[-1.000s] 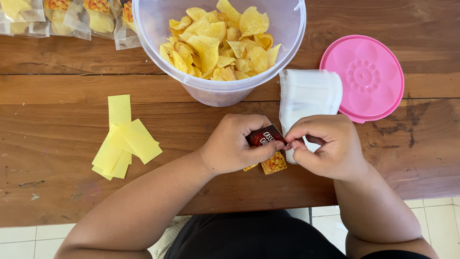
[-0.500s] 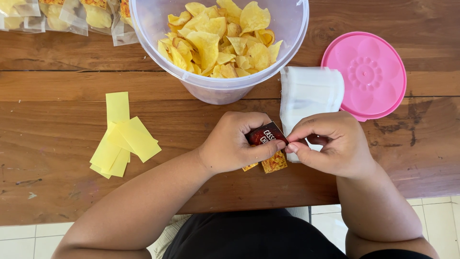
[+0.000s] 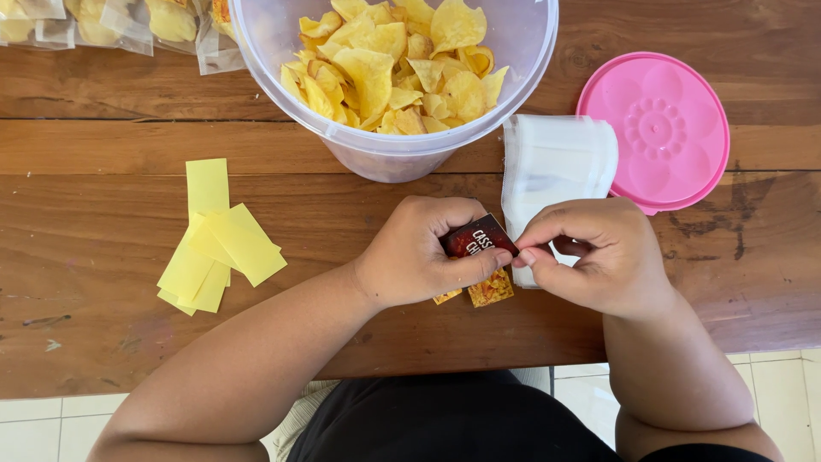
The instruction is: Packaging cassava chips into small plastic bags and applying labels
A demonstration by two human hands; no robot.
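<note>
My left hand (image 3: 419,252) grips a small stack of printed label cards (image 3: 479,239), dark red on top with an orange chip picture at the lower end. My right hand (image 3: 590,257) pinches the stack's right corner with thumb and forefinger. Both hands rest low over the wooden table (image 3: 103,342), just in front of a clear plastic tub (image 3: 376,154) filled with yellow chips (image 3: 393,64). A pile of clear plastic bags (image 3: 556,158) lies under and behind my right hand.
A pink round lid (image 3: 658,128) lies at the right. Several yellow paper slips (image 3: 214,244) lie fanned at the left. Filled chip bags (image 3: 128,26) line the far left edge. The table's front edge runs just below my forearms.
The hands have barely moved; my right fingertips shifted slightly at the card corner. The view has drifted a little, so everything sits slightly higher in frame.
</note>
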